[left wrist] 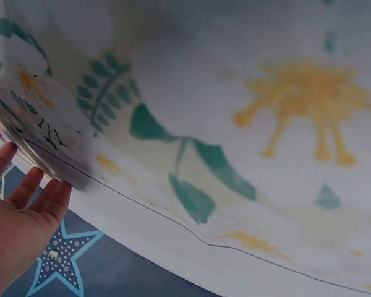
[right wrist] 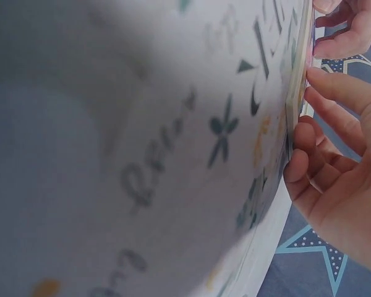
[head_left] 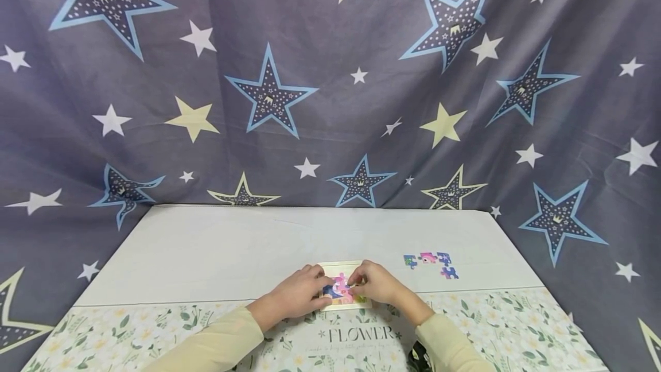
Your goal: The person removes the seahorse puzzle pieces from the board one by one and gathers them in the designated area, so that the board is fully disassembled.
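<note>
A small jigsaw puzzle tray [head_left: 335,306] with a pale, wood-coloured rim lies at the near middle of the table. Pink and blue puzzle pieces [head_left: 338,286] cover its lower part, and its pale base shows above them. My left hand [head_left: 299,293] grips the tray's left side, thumb by the near corner and fingertips over the puzzle. From the right, my right hand [head_left: 379,286] pinches a small puzzle piece [head_left: 353,286] between thumb and index finger at the picture; the fingers largely hide it. Its other fingers touch the tray edge in the right wrist view.
Several loose puzzle pieces, among them a pink piece [head_left: 427,258] and a blue piece [head_left: 450,273], lie right of the tray. A floral cloth [head_left: 496,326] printed "FLOWER" covers the near table, with white tabletop [head_left: 222,251] behind. A star-patterned curtain [head_left: 320,73] hangs at the back.
</note>
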Demonstrator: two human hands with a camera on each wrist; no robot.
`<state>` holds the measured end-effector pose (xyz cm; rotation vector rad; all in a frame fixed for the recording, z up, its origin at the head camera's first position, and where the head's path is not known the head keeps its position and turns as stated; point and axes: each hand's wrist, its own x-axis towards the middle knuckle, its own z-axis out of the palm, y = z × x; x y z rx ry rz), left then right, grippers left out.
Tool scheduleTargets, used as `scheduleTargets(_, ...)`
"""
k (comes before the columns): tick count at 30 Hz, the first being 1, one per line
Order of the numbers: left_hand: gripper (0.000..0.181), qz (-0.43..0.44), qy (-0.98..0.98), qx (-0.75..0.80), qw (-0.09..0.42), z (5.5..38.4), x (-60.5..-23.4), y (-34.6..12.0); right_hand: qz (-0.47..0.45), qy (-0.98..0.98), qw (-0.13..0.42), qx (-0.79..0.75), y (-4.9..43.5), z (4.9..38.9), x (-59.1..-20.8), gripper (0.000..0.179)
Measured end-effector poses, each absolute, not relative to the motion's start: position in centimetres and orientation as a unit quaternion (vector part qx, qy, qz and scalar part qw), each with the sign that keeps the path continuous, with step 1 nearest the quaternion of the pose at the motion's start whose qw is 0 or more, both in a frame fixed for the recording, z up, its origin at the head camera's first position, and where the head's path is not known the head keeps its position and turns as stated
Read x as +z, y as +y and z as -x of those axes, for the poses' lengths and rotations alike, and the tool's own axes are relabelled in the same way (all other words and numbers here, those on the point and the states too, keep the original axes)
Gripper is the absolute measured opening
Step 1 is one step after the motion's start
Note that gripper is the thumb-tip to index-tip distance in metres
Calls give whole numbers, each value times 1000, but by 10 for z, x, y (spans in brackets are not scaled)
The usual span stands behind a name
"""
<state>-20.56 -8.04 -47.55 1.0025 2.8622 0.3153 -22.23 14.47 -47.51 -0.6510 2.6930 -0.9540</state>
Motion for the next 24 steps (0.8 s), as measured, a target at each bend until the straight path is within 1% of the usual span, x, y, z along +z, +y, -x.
scheduleTargets(10,47,-321,940,105,55,207,-477,-81,210,917,114,-320,143,222,-472,10)
scheduleTargets(24,46,-325,940,94,45,208,-479,-82,183,913,138,-337,140,222,-471,8)
